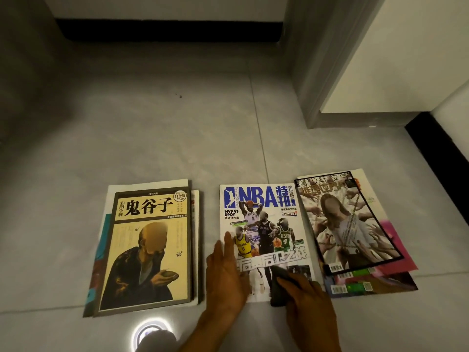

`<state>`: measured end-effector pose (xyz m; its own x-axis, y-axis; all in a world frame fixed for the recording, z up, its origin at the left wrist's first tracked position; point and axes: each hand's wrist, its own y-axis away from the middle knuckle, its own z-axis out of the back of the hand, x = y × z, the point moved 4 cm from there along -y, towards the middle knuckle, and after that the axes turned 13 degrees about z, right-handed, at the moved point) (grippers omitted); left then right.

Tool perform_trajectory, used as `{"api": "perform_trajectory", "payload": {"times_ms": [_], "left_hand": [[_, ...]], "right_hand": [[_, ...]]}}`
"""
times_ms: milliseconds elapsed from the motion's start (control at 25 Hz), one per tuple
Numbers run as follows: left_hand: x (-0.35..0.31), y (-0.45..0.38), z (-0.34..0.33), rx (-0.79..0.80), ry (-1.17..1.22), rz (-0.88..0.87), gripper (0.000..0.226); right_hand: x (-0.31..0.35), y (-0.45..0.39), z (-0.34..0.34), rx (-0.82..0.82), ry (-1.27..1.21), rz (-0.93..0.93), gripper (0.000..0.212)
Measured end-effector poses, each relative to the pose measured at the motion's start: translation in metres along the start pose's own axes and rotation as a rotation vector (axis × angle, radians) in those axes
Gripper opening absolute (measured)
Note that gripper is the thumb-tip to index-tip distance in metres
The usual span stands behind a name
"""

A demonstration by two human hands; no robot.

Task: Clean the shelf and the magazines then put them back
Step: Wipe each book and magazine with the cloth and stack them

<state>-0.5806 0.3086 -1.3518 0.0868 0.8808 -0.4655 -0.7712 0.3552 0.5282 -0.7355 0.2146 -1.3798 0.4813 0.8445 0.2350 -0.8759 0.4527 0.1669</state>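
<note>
An NBA magazine point(264, 219) lies flat on the grey tiled floor point(152, 138) in the middle. My left hand point(225, 270) presses on its lower left edge with straight fingers. My right hand point(307, 301) grips a dark grey cloth point(279, 288) on the magazine's lower right part. To the left lies a stack topped by a yellow book with a robed figure point(147, 247). To the right is a fanned pile of magazines point(355, 229), its top cover showing a figure among many hands.
A grey door frame and white wall point(355, 72) stand at the back right. A black skirting strip point(167, 29) runs along the far wall, another point(441, 153) along the right. A round light reflection point(152, 334) shines on the floor near me.
</note>
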Motion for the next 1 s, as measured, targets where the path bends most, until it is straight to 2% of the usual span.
{"api": "perform_trajectory", "payload": {"times_ms": [80,120,200,280,320,400,520,600,680,760,840,920,1000], "left_hand": [[-0.002,-0.002,0.009,-0.087,0.259,0.032,0.083],[0.001,-0.004,0.011,-0.072,0.434,0.086,0.075],[0.005,-0.003,0.006,0.1,0.713,0.225,0.056],[0.005,0.005,-0.005,0.265,0.625,0.262,0.046],[0.007,0.008,-0.012,0.293,0.554,0.268,0.045],[0.005,0.016,-0.011,0.219,0.516,0.245,0.043],[-0.008,0.023,0.019,-0.016,0.508,0.033,0.027],[-0.012,0.023,0.04,-0.112,0.536,-0.079,0.025],[-0.021,0.027,0.06,-0.137,0.572,-0.164,0.025],[-0.033,0.031,0.076,-0.149,0.593,-0.281,0.023],[-0.041,0.034,0.083,-0.135,0.603,-0.349,0.016],[-0.041,0.034,0.083,-0.092,0.586,-0.358,0.026],[-0.039,0.034,0.081,-0.046,0.553,-0.334,0.04]], "right_hand": [[0.004,-0.003,0.001,0.019,0.003,-0.01,0.078],[0.009,-0.002,-0.001,0.034,0.002,-0.003,0.079],[0.021,-0.002,-0.005,0.039,-0.009,0.033,0.079],[0.027,-0.004,-0.003,0.051,-0.133,0.005,0.071],[0.026,-0.006,0.003,0.008,-0.235,-0.012,0.064],[0.023,-0.015,0.022,-0.131,-0.465,-0.026,0.053],[0.026,-0.037,0.075,-0.453,-0.599,0.011,0.04],[0.039,-0.046,0.113,-0.645,-0.467,0.116,0.041],[0.056,-0.05,0.138,-0.73,-0.166,0.336,0.04],[0.068,-0.061,0.145,-0.622,0.018,0.516,0.049],[0.07,-0.07,0.141,-0.485,0.085,0.576,0.065],[0.053,-0.085,0.137,-0.394,0.132,0.561,0.069],[0.015,-0.106,0.132,-0.292,0.08,0.431,0.068]]}}
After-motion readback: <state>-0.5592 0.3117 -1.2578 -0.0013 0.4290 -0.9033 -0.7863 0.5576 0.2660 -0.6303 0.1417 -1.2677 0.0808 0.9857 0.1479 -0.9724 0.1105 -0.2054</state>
